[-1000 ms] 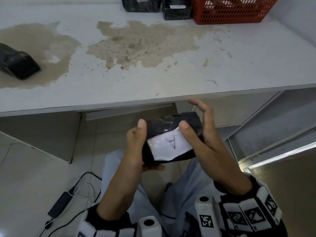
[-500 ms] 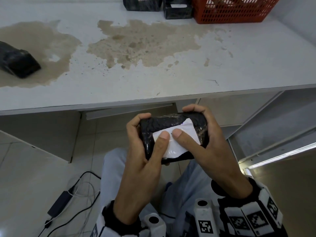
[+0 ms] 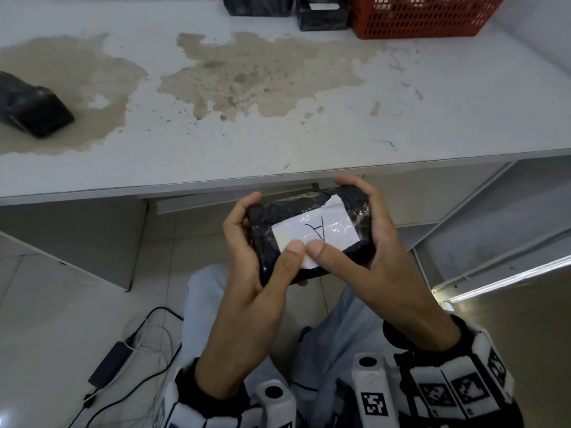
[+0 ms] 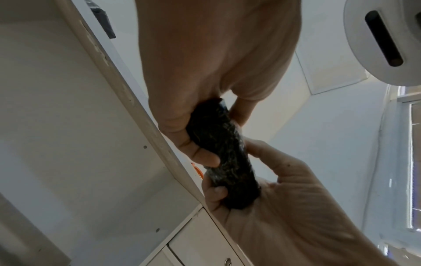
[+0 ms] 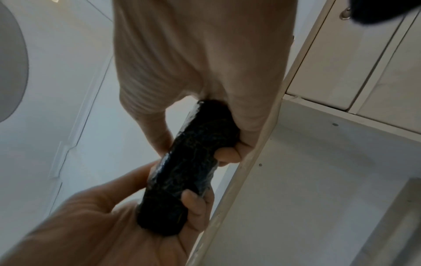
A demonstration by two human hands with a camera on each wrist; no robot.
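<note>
A black plastic-wrapped parcel [image 3: 268, 239] with a white label [image 3: 324, 233] marked "A" is held in front of me, below the table's front edge. My left hand [image 3: 247, 242] grips its left end, fingers curled over the far edge, thumb on the label's near corner. My right hand [image 3: 364, 239] grips the right end the same way, its thumb pressed beside the left thumb. From below, the left wrist view has the parcel [image 4: 225, 154] edge-on between both hands. The right wrist view frames the parcel [image 5: 189, 167] likewise. Its underside is hidden.
A white stained table [image 3: 278, 134] lies ahead. Another black parcel [image 3: 31, 109] sits at its left. Two black boxes [image 3: 321, 10] and a red basket [image 3: 423, 17] stand at the back. Open shelving [image 3: 494, 242] is to the right. Cables and a power brick [image 3: 111, 366] lie on the floor.
The parcel has turned flatter, label facing up. My left hand shifted from beneath it to gripping its left end. Both thumbs slid together toward the label's near edge.
</note>
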